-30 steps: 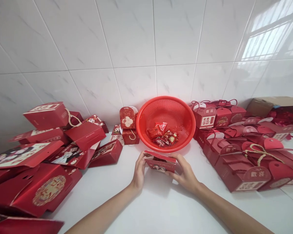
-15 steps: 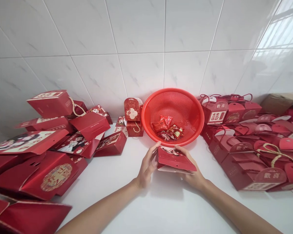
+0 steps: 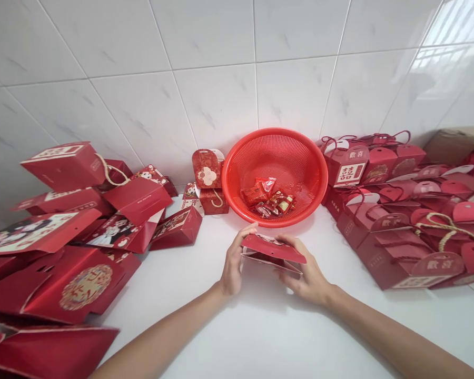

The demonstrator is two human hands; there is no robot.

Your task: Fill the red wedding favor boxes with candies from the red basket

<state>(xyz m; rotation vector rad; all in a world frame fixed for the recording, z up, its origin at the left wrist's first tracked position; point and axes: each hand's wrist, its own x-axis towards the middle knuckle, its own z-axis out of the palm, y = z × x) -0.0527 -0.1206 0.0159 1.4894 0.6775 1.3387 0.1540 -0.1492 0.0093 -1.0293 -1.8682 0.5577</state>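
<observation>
The fingers of the left hand [image 3: 233, 266] press the left end of a flat red paper box [image 3: 272, 251], while the right hand [image 3: 306, 273] pinches its right end from below, holding it just above the white table [image 3: 260, 326]. Right behind stands a round red mesh basket [image 3: 237, 173] holding wrapped sweets [image 3: 268, 197]. Glossy red boxes [image 3: 82, 237] crowd the left, handled gift boxes [image 3: 398, 221] the right; bare smooth table lies nearer the person
</observation>
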